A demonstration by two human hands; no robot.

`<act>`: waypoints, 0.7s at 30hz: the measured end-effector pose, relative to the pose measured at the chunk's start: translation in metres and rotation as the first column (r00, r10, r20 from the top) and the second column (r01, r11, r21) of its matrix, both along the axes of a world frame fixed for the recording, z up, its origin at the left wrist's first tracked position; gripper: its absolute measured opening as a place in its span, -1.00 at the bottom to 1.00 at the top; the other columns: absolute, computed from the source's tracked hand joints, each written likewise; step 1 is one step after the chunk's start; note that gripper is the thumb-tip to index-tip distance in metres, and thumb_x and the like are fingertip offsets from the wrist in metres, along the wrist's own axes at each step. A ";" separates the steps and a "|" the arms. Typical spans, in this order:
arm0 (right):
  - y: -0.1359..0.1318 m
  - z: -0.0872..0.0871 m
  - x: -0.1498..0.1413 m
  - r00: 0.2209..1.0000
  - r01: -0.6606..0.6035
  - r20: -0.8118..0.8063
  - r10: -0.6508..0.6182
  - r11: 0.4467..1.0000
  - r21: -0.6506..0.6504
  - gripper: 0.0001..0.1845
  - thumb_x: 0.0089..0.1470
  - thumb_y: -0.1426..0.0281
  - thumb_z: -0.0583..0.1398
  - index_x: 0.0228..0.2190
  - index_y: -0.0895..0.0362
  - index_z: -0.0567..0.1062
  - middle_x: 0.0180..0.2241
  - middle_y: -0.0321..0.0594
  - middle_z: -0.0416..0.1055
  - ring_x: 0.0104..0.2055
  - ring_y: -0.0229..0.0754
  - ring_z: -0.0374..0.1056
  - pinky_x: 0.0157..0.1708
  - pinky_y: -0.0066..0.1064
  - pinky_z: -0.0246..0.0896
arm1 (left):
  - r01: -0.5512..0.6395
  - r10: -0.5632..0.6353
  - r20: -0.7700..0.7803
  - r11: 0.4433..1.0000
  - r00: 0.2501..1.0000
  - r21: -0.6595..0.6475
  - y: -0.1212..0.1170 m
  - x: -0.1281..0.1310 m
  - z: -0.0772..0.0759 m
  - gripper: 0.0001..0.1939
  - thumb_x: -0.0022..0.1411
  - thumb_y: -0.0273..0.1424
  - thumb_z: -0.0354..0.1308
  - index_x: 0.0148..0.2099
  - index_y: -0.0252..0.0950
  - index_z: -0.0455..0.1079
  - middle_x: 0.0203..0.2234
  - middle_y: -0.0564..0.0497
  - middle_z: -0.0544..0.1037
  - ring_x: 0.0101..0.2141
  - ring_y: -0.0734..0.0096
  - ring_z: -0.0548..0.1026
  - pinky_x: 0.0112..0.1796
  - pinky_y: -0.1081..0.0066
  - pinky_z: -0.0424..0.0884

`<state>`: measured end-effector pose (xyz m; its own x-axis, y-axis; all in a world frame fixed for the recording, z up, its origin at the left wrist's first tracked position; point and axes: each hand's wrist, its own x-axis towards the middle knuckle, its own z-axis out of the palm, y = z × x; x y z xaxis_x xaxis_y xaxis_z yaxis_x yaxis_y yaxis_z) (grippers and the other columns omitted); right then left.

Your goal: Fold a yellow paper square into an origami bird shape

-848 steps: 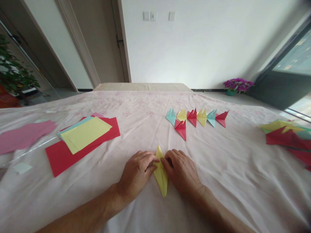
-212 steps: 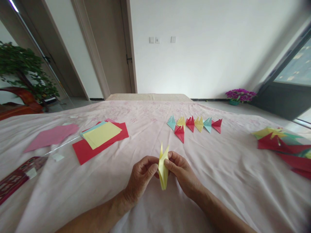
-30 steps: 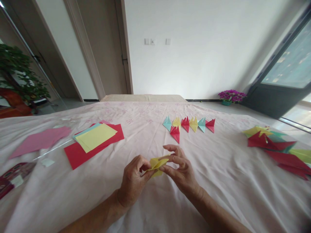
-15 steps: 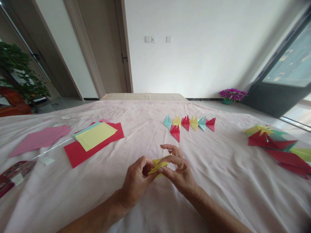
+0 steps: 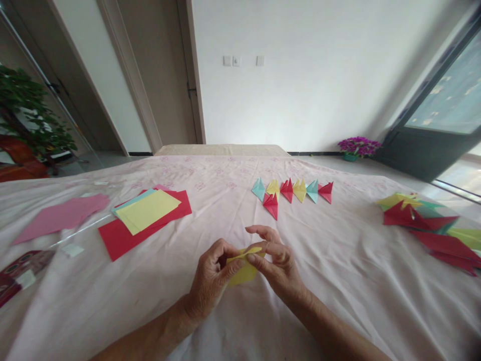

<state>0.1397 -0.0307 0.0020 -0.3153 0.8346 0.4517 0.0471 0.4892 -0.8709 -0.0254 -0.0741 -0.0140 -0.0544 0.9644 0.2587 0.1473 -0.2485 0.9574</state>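
Note:
A piece of folded yellow origami paper (image 5: 243, 275) is held just above the cloth, near the middle of the head view. My left hand (image 5: 212, 278) pinches its left side between thumb and fingers. On the right side, my right hand (image 5: 280, 263) grips it with thumb and index finger, its other fingers lifted. The fingers cover part of the upper folds. Beyond my hands, small folded pieces in blue, yellow and red stand in a row, with one red folded piece (image 5: 271, 206) in front of them.
Yellow paper sheets (image 5: 148, 210) lie over a red sheet (image 5: 116, 240) on the left. Farther left are pink paper (image 5: 63, 215) and a dark red packet (image 5: 22, 273). Larger red folded pieces (image 5: 421, 218) lie at right. A wrinkled pale pink tablecloth (image 5: 225, 210) covers the table.
The yellow paper was a long narrow shape with two points earlier. Over the last second it has tilted in my fingers, and a broad flat face now shows below my thumbs.

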 end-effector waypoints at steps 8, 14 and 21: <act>0.002 -0.003 0.000 0.994 0.111 -0.011 -0.111 0.994 0.009 -0.87 -0.02 0.22 0.34 -0.41 -0.01 0.64 -0.05 -0.11 0.41 0.03 0.05 0.29 0.03 -0.06 0.16 | -0.111 0.119 -0.076 0.988 0.990 0.105 -0.003 0.002 0.002 -0.67 0.15 -0.26 0.25 -0.52 -0.29 0.24 -0.61 0.16 0.24 -0.57 0.56 0.20 -0.52 0.55 0.17; 0.003 -0.005 0.000 0.992 0.127 -0.016 -0.127 0.992 0.025 -0.93 -0.01 0.26 0.33 -0.44 -0.04 0.64 -0.06 -0.14 0.43 0.05 0.04 0.27 0.06 -0.04 0.10 | -0.135 0.152 -0.105 0.978 0.983 0.157 -0.002 0.002 0.002 -0.69 0.17 -0.31 0.23 -0.52 -0.29 0.23 -0.60 0.15 0.25 -0.56 0.56 0.22 -0.51 0.54 0.18; 0.001 -0.003 -0.002 0.993 0.086 -0.077 -0.086 0.996 -0.007 -0.93 0.02 0.28 0.31 -0.45 -0.04 0.63 -0.07 -0.16 0.45 0.04 0.02 0.30 0.07 -0.04 0.12 | -0.138 0.147 -0.078 0.984 0.986 0.114 -0.001 0.004 0.001 -0.68 0.14 -0.28 0.25 -0.51 -0.28 0.21 -0.61 0.17 0.22 -0.57 0.57 0.18 -0.52 0.54 0.16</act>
<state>0.1380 -0.0299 -0.0012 -0.2070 0.8586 0.4689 0.0215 0.4832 -0.8752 -0.0216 -0.0753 -0.0133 -0.1625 0.9144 0.3708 0.2693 -0.3204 0.9082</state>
